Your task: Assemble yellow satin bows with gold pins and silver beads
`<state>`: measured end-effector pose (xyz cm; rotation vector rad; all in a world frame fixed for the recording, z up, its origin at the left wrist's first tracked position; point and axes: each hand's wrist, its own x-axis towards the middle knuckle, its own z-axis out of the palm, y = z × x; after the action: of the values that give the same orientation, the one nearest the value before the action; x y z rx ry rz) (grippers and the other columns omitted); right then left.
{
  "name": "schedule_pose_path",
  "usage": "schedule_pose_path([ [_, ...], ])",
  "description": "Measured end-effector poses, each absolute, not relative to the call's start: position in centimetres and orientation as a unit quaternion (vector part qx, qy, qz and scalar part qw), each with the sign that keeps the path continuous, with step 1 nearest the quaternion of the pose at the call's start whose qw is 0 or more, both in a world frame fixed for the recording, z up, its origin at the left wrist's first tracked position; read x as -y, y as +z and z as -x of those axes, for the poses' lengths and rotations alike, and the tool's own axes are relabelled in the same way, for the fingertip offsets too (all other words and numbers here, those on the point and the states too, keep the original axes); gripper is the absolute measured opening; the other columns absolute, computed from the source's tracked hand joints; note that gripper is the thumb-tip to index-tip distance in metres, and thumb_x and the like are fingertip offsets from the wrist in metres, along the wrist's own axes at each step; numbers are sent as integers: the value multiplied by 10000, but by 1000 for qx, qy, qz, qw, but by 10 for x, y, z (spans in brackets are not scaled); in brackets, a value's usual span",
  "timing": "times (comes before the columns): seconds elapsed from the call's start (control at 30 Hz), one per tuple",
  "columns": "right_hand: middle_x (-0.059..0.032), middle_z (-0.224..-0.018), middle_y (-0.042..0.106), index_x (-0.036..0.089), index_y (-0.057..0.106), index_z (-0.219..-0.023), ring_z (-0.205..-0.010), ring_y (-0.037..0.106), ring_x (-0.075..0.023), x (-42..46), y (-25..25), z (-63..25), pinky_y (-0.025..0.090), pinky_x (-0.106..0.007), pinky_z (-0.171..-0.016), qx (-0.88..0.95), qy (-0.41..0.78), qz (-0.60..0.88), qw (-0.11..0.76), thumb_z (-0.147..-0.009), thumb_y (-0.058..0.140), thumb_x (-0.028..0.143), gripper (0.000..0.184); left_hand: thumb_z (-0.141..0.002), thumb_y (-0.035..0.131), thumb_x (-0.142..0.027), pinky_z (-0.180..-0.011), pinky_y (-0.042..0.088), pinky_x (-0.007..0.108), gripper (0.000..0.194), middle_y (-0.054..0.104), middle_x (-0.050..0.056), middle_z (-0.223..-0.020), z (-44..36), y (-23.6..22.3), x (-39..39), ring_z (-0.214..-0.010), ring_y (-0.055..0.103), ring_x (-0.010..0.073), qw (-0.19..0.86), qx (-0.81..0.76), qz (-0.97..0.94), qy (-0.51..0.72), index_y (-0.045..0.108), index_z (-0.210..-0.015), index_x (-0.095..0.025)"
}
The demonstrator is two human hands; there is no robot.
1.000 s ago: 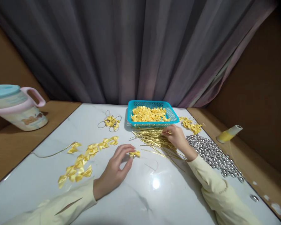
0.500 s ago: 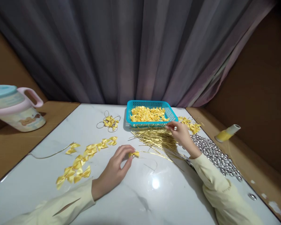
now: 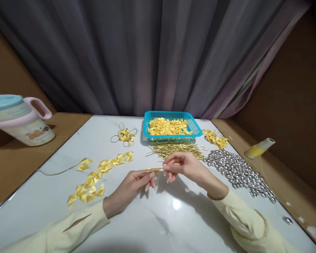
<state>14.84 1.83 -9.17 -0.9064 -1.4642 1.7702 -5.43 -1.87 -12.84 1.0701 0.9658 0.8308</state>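
Both hands are almost meeting over the white marbled tabletop (image 3: 147, 225), and from my remote seat I am seeing each one pinching: the left hand (image 3: 130, 188) is gripping one end of a gold metallic strip (image 3: 160, 170) with its fingertips, while the right hand (image 3: 191, 169) is clasping the other end between thumb and forefinger. That strip is looking thin, narrow and shiny, and it is spanning the small gap between the fingertips, lying nearly level. A yellow scrap (image 3: 148, 168) is peeking out just behind the left fingers; I am not managing to tell its full shape.

Just beyond the right hand, a pile of matching gold strips (image 3: 173, 150) is lying before a turquoise perforated basket (image 3: 173, 138) holding yellow satin bows (image 3: 168, 127). Farther right, silver oval beads (image 3: 235, 170) are spreading across the tabletop. Left of the left hand, loose yellow bows (image 3: 91, 180) are forming a slanting row.

For lettering, I am finding none legible: the pink-handled cup (image 3: 26, 121) is showing a bear print and bluish marks too blurred for reading.
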Motion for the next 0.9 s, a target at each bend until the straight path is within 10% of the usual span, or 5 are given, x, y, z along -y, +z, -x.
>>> schedule_pose_path([
  [0.47, -33, -802, 703, 196, 718, -977, -621, 633, -94, -15, -104, -157, 501, -210, -556, 651, 709, 239, 129, -783, 641, 234, 211, -782, 658, -281, -560, 355, 183, 156, 503, -1, -599, 54, -124, 14, -591, 431, 99, 719, -412, -406, 386, 709, -782, -133],
  [0.9, -42, -654, 695, 103, 692, -711, -515, 622, -95, -12, -125, -139, 440, -181, -483, 488, 794, 288, 218, -622, 803, 236, 195, -713, 723, -259, -403, 204, 174, 167, 481, -40, -523, 60, -131, 8, -407, 303, 31, 741, -395, -372, 395, 633, -712, -119],
])
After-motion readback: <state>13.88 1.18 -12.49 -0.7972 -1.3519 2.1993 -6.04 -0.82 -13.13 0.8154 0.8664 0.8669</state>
